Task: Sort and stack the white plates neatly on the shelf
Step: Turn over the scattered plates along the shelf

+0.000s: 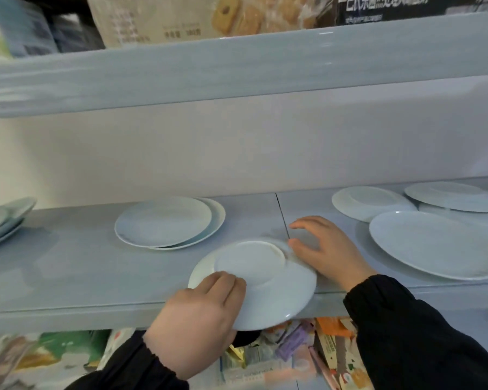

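A small white plate (268, 288) is upside down and tilted at the front edge of the pale shelf (68, 266), its near rim hanging past the edge. My left hand (200, 313) grips its near-left rim. My right hand (327, 249) touches its far-right rim with fingers spread. Two small plates (164, 220) lie stacked, slightly offset, behind it. To the right lie a large oval plate (434, 243) and overlapping round plates (369, 201), (454, 195). A plate stack (3, 220) sits at the far left.
The upper shelf (237, 66) hangs low overhead, with boxes and packages on it. Below the plate shelf, colourful packets (299, 347) fill the lower level. A seam (282, 215) splits the shelf board in the middle.
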`<state>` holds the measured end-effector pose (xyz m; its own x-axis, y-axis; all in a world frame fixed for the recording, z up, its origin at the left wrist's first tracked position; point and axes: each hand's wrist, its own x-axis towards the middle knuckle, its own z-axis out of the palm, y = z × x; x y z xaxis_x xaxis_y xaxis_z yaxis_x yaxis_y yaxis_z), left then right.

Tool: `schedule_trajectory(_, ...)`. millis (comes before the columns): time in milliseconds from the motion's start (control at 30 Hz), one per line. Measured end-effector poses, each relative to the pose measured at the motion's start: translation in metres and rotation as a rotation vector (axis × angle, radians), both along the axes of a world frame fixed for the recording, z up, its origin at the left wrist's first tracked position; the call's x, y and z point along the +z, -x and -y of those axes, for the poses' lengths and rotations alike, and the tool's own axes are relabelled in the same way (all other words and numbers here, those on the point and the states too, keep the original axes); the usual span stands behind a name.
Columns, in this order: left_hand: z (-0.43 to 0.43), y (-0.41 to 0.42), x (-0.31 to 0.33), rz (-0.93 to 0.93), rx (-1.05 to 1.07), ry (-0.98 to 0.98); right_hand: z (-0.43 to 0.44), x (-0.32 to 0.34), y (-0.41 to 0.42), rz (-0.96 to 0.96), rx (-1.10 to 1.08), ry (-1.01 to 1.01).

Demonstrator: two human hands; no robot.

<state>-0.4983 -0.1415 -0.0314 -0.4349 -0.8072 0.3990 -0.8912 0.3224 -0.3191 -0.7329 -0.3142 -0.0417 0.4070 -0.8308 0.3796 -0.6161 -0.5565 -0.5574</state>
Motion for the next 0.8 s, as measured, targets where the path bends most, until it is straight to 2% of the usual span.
schedule_trajectory(133,0.000,-0.012,0.023,-0.005,0.027,0.105,-0.005,0.018,-0.007,0.107,0.065,0.028)
schedule_trajectory(267,0.009,-0.027,0.047,-0.062,0.094,0.245,-0.012,0.049,-0.028,0.292,0.156,0.128)
schedule_trajectory(333,0.015,-0.037,0.058,-0.170,0.121,0.246,-0.017,0.065,-0.040,0.365,0.186,0.197)
schedule_trajectory(433,0.021,-0.055,0.070,-0.519,0.206,0.172,-0.025,0.082,-0.063,0.390,0.218,0.289)
schedule_trajectory(567,0.033,-0.084,0.075,-0.945,0.288,0.112,-0.033,0.083,-0.104,0.187,0.322,0.411)
schedule_trajectory(667,0.036,-0.104,0.077,-1.333,0.312,0.054,-0.033,0.066,-0.132,-0.087,0.467,0.460)
schedule_trajectory(733,0.038,-0.113,0.078,-1.655,0.267,0.025,-0.029,0.055,-0.147,-0.330,0.512,0.457)
schedule_trajectory(800,0.038,-0.123,0.079,-1.867,0.199,-0.011,-0.022,0.045,-0.161,-0.467,0.523,0.533)
